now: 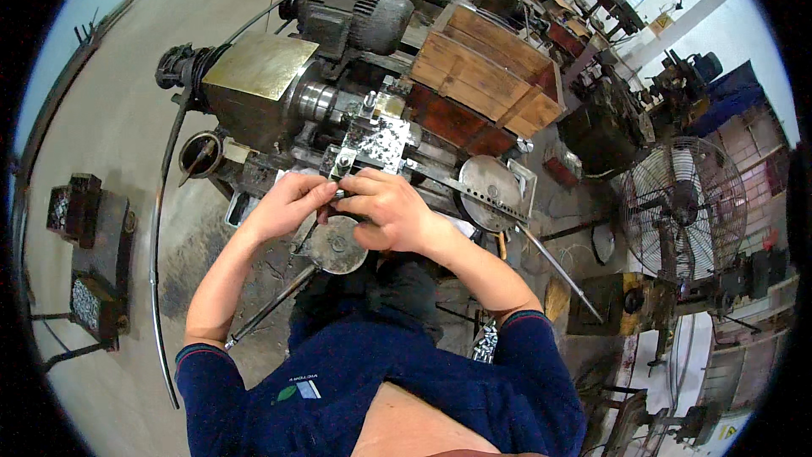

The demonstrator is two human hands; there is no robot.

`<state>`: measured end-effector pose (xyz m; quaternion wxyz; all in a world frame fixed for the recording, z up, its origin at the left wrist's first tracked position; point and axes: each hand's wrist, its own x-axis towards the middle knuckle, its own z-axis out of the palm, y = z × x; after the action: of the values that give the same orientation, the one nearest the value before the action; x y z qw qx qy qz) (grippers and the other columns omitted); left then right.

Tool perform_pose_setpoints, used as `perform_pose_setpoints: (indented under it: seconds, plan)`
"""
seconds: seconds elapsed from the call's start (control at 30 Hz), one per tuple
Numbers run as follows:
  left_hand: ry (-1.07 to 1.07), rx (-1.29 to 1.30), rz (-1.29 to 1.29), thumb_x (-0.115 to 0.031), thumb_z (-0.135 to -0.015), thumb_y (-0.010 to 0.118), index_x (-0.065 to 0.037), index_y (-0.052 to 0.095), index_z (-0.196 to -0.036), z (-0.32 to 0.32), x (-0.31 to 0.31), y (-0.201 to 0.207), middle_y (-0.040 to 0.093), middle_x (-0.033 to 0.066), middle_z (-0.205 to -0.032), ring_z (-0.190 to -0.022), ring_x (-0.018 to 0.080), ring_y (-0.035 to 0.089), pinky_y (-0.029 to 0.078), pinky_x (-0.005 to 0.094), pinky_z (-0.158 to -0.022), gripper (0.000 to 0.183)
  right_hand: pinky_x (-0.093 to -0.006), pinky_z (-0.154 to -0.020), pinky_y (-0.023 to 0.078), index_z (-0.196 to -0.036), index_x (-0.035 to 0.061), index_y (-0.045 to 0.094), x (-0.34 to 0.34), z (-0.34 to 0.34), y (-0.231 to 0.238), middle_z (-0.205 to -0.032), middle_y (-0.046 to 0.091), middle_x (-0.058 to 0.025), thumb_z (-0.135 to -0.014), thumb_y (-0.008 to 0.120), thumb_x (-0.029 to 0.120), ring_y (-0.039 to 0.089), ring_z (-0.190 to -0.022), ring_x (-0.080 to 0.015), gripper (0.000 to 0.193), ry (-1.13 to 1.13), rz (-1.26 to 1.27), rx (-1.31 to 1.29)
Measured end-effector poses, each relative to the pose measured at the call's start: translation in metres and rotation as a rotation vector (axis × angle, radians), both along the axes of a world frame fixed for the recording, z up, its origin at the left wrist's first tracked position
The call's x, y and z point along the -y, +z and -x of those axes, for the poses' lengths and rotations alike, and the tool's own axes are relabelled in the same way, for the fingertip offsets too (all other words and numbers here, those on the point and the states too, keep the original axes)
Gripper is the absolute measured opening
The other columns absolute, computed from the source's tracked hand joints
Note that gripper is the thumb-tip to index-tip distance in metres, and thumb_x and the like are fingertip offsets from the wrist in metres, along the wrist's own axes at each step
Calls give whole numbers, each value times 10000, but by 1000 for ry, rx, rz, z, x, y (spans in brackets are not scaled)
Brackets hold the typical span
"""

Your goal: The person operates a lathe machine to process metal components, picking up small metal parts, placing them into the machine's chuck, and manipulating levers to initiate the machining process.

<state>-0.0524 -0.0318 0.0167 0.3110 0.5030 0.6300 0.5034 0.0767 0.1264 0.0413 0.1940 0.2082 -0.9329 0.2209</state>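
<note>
My left hand (288, 205) and my right hand (391, 211) meet in front of a small lathe, fingertips bent inward and almost touching. A small piece of shiny metal shows between them, but the fingers hide most of it and I cannot make out what it is. Just beyond the fingertips is the lathe's cross slide (376, 142), its bright plate strewn with dark metal chips. A bolt-topped clamp (342, 162) stands at the plate's near edge. Below my hands sits a round metal handwheel (337, 245). The chuck (317, 101) is farther off, to the left of the slide.
A brass-coloured cover (260, 66) tops the headstock, with a ribbed motor (359, 15) behind. A wooden crate (486, 68) stands behind the slide. Another round disc (491, 190) and a long lever (558, 271) lie right. A large fan (683, 203) is farther right; metal bins (95, 305) stand left.
</note>
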Motion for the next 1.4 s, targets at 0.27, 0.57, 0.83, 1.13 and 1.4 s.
perform_pose_setpoints:
  seconds: [0.27,0.57,0.83,1.13,1.4]
  plan:
    - [159,-102,128,-234,-898,509,34,569,-862,33,44,6,555,26,-666,-628,92,523,436,264,-577,277,-358,-655,472,-723,50,650,-6,56,8,-765,576,-88,-536,621,180,541,-747,-275,230,59,-264,22]
    - [962,-987,574,-106,-838,502,-4,587,-1029,103,233,-35,597,215,-758,-729,366,574,439,427,-651,233,-472,-978,306,-640,116,670,-49,151,-32,-722,641,-57,-532,623,224,551,-911,-250,159,-457,-706,251]
    - [1053,-76,332,-171,-816,605,32,518,-801,70,264,-110,536,135,-610,-504,176,544,404,344,-469,221,-489,-1040,228,-682,118,691,-58,154,-48,-791,656,-71,-525,613,218,534,-1063,-289,202,-477,-695,272]
    - [1080,-516,587,-202,-750,657,40,518,-865,79,267,-120,513,151,-611,-570,272,552,420,372,-538,303,-503,-1018,254,-674,97,682,-59,151,-44,-822,644,-53,-517,622,216,545,-1013,-283,206,-506,-671,307]
    - [1124,-564,642,-217,-731,658,32,533,-932,75,263,-113,558,201,-692,-681,343,572,436,413,-611,344,-521,-968,292,-720,138,690,-58,161,-50,-803,628,-41,-522,616,207,555,-950,-266,222,-481,-677,265]
